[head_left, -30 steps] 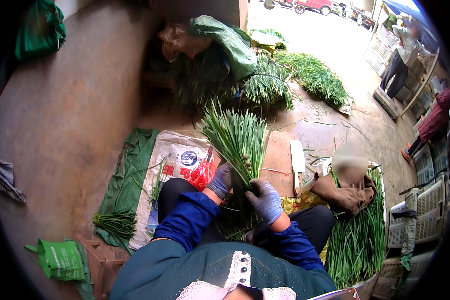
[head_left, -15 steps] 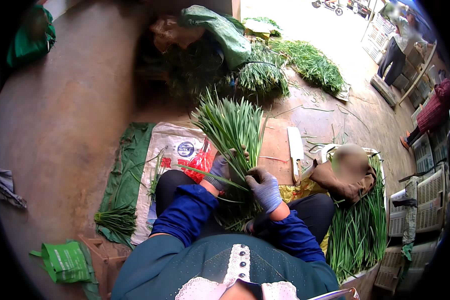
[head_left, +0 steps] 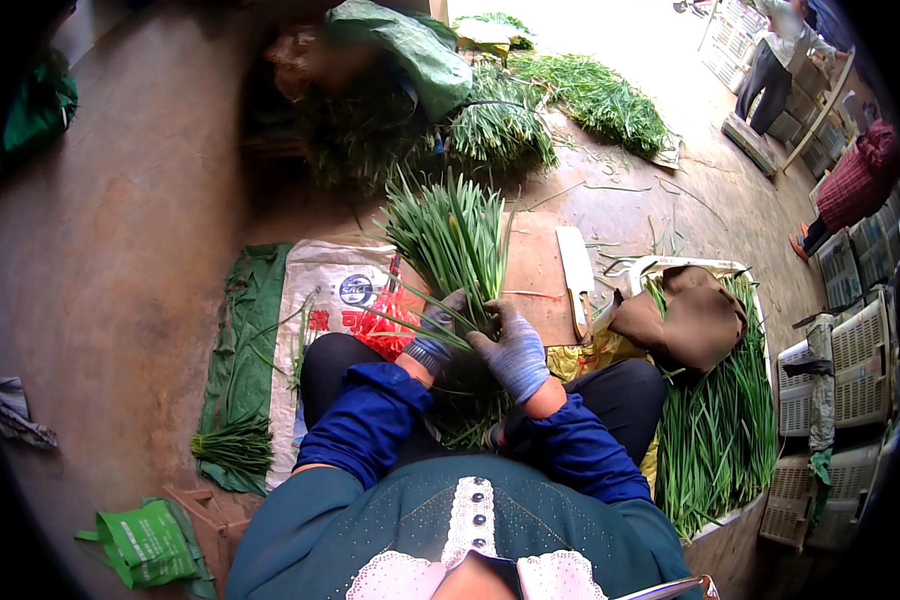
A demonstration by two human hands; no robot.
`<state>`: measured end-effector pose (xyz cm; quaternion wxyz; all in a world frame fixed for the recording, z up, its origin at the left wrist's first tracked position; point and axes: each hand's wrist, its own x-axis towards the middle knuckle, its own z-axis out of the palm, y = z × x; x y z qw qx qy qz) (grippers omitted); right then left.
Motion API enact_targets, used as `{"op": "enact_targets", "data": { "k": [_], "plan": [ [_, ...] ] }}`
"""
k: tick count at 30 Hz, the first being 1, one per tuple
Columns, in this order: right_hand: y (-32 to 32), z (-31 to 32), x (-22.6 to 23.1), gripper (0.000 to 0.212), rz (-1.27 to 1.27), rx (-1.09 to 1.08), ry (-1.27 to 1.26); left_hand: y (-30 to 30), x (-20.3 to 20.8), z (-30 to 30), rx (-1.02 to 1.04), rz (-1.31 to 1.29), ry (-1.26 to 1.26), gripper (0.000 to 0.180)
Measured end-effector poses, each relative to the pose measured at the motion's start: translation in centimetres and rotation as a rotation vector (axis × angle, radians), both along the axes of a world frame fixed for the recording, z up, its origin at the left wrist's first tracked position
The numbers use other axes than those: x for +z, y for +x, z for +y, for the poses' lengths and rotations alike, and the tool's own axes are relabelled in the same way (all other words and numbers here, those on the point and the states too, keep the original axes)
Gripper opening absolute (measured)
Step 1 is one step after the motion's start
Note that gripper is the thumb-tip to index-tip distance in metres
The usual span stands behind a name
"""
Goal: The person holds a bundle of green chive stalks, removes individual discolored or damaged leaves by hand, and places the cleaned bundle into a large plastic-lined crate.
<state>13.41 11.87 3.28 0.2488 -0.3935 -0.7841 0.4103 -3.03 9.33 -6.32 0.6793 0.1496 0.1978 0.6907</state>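
Chive bunch (head_left: 450,240) in both gloved hands

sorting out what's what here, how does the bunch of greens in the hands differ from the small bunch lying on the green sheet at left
The held bunch is gripped by both gloved hands, left hand and right hand, with its leaf tips fanned away from the person; the small bunch lies flat on the green sheet, untouched. The held bunch is clearly bigger and fuller. The small bunch looks darker. Both are long, thin green leaves gathered together.
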Motion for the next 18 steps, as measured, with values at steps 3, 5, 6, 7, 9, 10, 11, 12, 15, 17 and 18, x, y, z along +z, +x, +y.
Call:
{"op": "enact_targets", "data": {
  "k": [3,5,6,7,9,10,11,12,15,17,18],
  "plan": [
    [-0.2,0.4,-1.2,0.029,0.153,0.000,0.008,-0.2,-0.1,0.1,0.073,0.088,-0.122,0.033],
    [-0.4,0.7,-2.1,0.017,0.266,0.009,-0.073,-0.1,-0.8,0.0,0.118,0.442,-0.057,0.036],
    [-0.5,0.7,-2.0,0.018,0.273,0.000,-0.103,-0.1,-1.3,0.0,0.109,0.476,-0.031,0.036],
    [-0.5,0.7,-1.9,0.019,0.281,-0.009,-0.133,-0.1,-1.3,0.1,0.099,0.509,-0.004,0.036],
    [-0.8,0.9,-1.6,0.020,0.279,-0.019,-0.157,-0.3,-1.4,0.1,0.068,0.369,-0.016,0.036],
    [-0.9,0.9,-1.5,0.019,0.269,-0.022,-0.151,-0.3,-1.5,0.1,0.059,0.325,-0.008,0.036],
    [-1.0,0.9,-1.5,0.019,0.258,-0.025,-0.146,-0.3,-1.7,0.2,0.050,0.281,0.001,0.036],
    [-1.1,1.0,-1.4,0.018,0.248,-0.028,-0.140,-0.4,-1.8,0.4,0.040,0.237,0.009,0.036],
    [-1.7,1.5,-2.0,0.017,0.329,-0.058,-0.213,-0.9,-3.0,0.6,0.067,0.147,0.014,0.035],
    [-1.8,1.4,-1.6,0.017,0.328,-0.075,-0.242,-0.7,-2.1,0.6,0.066,0.064,-0.032,0.033],
    [-1.8,1.4,-1.3,0.018,0.298,-0.068,-0.236,-0.5,-1.6,0.5,0.076,0.038,-0.091,0.030]
  ]
}}
